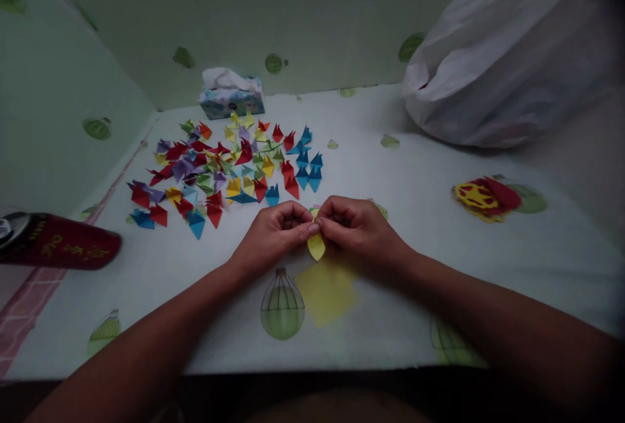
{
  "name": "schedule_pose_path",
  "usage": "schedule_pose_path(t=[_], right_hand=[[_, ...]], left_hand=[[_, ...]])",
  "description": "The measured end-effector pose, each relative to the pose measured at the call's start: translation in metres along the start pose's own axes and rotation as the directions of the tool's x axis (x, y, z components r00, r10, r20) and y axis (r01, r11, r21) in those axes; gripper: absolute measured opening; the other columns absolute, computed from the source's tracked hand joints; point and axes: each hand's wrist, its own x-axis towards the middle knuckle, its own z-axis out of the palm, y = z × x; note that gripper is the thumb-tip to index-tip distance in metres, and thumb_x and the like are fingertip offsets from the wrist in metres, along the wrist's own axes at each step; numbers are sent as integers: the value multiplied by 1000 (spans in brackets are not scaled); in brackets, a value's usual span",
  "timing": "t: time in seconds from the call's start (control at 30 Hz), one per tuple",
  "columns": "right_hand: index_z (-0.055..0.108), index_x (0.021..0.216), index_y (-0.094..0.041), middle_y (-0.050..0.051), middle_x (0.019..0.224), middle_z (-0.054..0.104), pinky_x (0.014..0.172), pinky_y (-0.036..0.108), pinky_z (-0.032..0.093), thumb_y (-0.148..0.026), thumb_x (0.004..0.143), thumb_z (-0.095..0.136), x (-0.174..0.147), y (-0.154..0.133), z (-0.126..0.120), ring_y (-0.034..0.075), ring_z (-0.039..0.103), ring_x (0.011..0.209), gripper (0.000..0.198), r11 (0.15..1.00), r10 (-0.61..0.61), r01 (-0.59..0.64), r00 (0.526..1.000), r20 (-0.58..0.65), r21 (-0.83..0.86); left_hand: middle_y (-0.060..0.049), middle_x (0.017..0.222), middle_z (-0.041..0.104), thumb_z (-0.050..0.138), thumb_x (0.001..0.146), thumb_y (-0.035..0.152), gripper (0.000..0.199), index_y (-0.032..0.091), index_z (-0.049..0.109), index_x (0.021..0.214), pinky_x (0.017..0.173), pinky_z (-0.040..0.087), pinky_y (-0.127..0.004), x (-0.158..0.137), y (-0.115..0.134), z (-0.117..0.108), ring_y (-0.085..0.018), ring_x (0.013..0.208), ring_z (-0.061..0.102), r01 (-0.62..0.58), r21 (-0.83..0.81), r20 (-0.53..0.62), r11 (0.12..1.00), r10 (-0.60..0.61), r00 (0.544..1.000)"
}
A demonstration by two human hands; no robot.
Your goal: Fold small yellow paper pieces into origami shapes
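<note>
Between my two hands is a small folded piece of yellow origami paper (317,248), its pointed end hanging down below the fingers. My left hand (288,226) pinches it from the left with thumb and forefinger. From the right, my right hand (355,226) pinches its upper part, so the fingertips of both hands meet there. The top of the fold is mostly hidden by the fingers. Flat on the table just below my hands lies a square yellow sheet (328,293). Many folded paper pieces (215,205) in several colours are spread out beyond my left hand.
A tissue box (232,103) stands by the back wall. At the left is a dark red can (58,241). A large white plastic bag (498,65) fills the back right, with red and yellow cut-out pieces (476,196) in front of it. The table's front edge runs below my forearms.
</note>
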Motion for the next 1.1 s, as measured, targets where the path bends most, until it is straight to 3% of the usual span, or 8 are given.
schedule_pose_path(t=[0.17,0.37,0.53,0.8,0.97,1.1], right_hand=[[58,71,-18,-2,55,59,46,22,42,-30,86,63,-1,3,2,10,53,47,20,973,88,-101,994,71,206],[55,73,-18,-3,59,60,50,22,43,-37,88,65,1,5,2,8,54,50,26,909,87,-125,990,113,398],[56,78,-18,-4,58,60,47,21,42,-38,82,71,2,4,3,9,54,48,25,904,144,-185,981,133,385],[56,78,-18,-4,57,61,47,21,43,-31,80,70,4,5,4,9,56,48,20,912,148,-187,980,132,365],[57,78,-18,-4,56,59,48,21,43,-32,78,72,3,8,5,9,55,49,21,933,113,-143,988,108,331],[57,80,-18,-4,58,61,48,22,44,-34,80,71,2,7,6,9,56,49,21,909,131,-172,983,132,380]], left_hand=[[0,70,62,79,72,39,31,15,61,79,54,43,-22,0,1,-1,-10,59,55,17,42,7,999,-17,1000],[1,67,62,77,73,37,27,16,61,77,54,45,-22,2,1,-2,-10,57,56,-24,51,-67,998,27,997],[3,63,60,78,73,33,24,16,62,79,53,44,-22,3,-2,-4,-9,54,53,-101,56,-174,993,109,979],[1,69,62,80,72,35,28,16,61,78,56,48,-23,3,-3,0,-10,59,58,-124,45,-147,991,130,981],[0,74,65,76,75,31,22,16,67,89,60,50,-24,2,-5,0,-12,63,60,-156,151,-149,976,179,973],[0,71,65,74,79,32,17,17,65,80,58,49,-23,1,-7,0,-11,60,59,-187,205,-183,961,226,957]])
